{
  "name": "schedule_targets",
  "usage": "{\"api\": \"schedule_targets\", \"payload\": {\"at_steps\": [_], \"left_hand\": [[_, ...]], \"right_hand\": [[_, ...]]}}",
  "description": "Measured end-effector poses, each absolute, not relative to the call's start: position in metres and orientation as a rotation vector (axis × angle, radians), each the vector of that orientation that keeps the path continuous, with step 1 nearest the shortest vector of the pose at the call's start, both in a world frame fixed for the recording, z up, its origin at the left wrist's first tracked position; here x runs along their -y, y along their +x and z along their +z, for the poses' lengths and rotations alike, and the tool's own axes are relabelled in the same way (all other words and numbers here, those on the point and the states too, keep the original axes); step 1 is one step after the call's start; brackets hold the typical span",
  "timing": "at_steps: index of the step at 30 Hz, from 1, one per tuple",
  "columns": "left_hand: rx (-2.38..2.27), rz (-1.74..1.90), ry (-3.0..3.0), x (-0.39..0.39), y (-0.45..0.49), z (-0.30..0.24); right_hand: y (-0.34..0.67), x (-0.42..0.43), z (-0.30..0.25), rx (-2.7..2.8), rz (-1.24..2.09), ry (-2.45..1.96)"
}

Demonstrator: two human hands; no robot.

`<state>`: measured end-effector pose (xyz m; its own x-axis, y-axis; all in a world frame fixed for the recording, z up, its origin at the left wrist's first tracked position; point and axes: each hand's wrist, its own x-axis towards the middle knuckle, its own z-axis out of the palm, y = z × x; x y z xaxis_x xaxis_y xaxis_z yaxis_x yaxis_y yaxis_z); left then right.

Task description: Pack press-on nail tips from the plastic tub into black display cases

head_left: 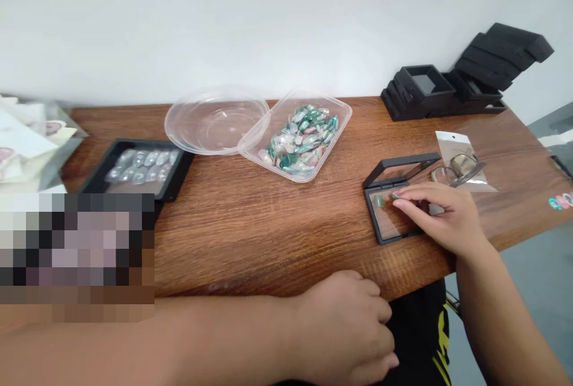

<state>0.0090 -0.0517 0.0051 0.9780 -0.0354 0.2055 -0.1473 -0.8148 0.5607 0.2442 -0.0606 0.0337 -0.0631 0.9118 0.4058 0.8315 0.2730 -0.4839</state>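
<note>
My right hand (441, 213) pinches a small green press-on nail (394, 196) between thumb and forefinger, just over a hinged black display case (380, 232). The case stands with its framed lid (405, 170) tilted up, and one green press-on nail (378, 200) lies on its clear film. Part of the case's right side is hidden by my hand. My left hand (344, 329) is loosely curled, back upward, at the table's front edge over my lap. Nothing shows in its fingers.
A clear tub (344, 113) of mixed press-on nails stands mid-table beside a round clear lid (179, 129). Black cases (425, 96) are stacked at the back right. Glasses (465, 166) lie on a plastic sleeve (447, 140). A filled black case (179, 180) and papers (27, 135) lie left.
</note>
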Motion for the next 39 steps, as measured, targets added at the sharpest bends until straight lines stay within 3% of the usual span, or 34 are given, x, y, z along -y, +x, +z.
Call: {"api": "schedule_targets", "payload": {"at_steps": [21, 39], "left_hand": [[0.131, 0.245, 2.533, 0.053, 0.009, 0.004], [0.147, 0.255, 2.532, 0.052, 0.008, 0.002]], "right_hand": [[0.242, 0.058, 0.028, 1.851, 0.298, -1.652], [0.239, 0.054, 0.023, 2.059, 0.129, -1.678]]}}
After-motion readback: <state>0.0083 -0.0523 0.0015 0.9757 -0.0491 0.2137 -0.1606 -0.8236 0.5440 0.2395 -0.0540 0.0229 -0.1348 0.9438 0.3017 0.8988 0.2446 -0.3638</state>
